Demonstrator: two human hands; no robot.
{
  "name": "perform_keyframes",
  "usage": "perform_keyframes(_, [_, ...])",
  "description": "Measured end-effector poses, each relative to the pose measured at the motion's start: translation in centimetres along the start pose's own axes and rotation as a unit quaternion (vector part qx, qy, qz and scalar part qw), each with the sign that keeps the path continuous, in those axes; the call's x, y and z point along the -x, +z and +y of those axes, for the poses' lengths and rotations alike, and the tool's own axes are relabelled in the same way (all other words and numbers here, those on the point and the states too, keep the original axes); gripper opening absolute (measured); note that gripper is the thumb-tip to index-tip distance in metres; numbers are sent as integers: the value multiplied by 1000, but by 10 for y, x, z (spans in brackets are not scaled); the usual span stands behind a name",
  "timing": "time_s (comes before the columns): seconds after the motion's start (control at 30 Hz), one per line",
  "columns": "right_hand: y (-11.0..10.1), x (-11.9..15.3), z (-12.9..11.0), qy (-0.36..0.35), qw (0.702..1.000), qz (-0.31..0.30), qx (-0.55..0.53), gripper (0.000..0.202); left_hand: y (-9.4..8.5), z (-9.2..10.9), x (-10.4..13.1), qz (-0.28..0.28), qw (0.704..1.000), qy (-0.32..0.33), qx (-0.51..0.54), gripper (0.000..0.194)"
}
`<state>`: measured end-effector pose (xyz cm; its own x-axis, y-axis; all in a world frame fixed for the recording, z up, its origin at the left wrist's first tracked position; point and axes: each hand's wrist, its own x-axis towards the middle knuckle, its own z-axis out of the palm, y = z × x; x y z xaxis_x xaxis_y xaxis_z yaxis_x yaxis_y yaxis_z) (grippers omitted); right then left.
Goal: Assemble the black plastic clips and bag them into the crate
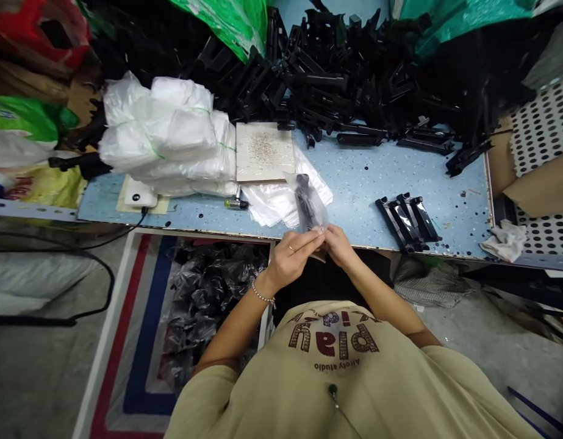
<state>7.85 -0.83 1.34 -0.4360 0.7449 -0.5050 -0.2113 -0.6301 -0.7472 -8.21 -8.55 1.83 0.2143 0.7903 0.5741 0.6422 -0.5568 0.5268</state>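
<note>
A clear plastic bag with a black plastic part inside stands out over the edge of the blue table. My left hand is closed on the bag's near end, fingers pressed together. Beside it my right hand pinches the same end, its fingertips touching those of my left hand. Flat empty bags lie fanned out just behind, partly under a whitish board. To the right, several black parts sit side by side on the table.
Bundles of clear bags are stacked at the left, near a white device with a cable. A large heap of black parts covers the table's back. Below the edge, a striped container holds bagged parts. A perforated basket stands right.
</note>
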Motion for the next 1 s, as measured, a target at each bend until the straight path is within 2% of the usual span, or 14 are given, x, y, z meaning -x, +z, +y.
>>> perform_keyframes(0.13, [-6, 12, -1, -78, 973, 37, 213, 34, 11, 2, -2, -64, 996, -38, 48, 80])
perform_keyframes(0.23, [-1, 35, -5, -164, 892, 7, 422, 37, 16, 1, -1, -107, 990, -75, 58, 83])
perform_keyframes(0.3, [1, 52, -13, -204, 848, -95, 480, 41, 1, 9, 2, -101, 987, -101, 68, 68])
perform_keyframes(0.37, [-7, 65, -27, -225, 820, -226, 475, 41, -34, 21, 12, -79, 976, -186, 80, 52])
perform_keyframes(0.4, [-17, 68, -36, -235, 809, -249, 477, 41, -57, 26, 21, -77, 963, -243, 82, 45])
perform_keyframes(0.43, [-30, 70, -45, -248, 802, -221, 497, 41, -82, 29, 32, -91, 949, -290, 88, 41])
perform_keyframes(0.5, [-64, 68, -63, -265, 771, -28, 579, 42, -121, 26, 59, -188, 915, -340, 111, 36])
perform_keyframes(0.57, [-96, 58, -76, -230, 680, 194, 668, 50, -136, 11, 86, -293, 867, -387, 115, 37])
perform_keyframes(0.6, [-108, 51, -78, -198, 633, 251, 705, 55, -133, 1, 97, -326, 842, -416, 107, 38])
perform_keyframes(0.67, [-121, 35, -78, -152, 565, 272, 764, 58, -111, -19, 112, -367, 801, -469, 59, 36])
perform_keyframes(0.77, [-113, 13, -71, -181, 529, 210, 802, 46, -71, -40, 108, -392, 776, -492, -40, 30])
perform_keyframes(0.83, [-103, 4, -68, -222, 533, 173, 798, 45, -57, -44, 89, -381, 797, -468, -14, 30])
perform_keyframes(0.9, [-100, 2, -70, -240, 553, 136, 787, 46, -53, -46, 62, -332, 839, -426, 74, 30])
perform_keyframes(1.0, [-113, 11, -76, -245, 586, 16, 772, 57, -47, -60, 18, -168, 921, -344, 72, 29])
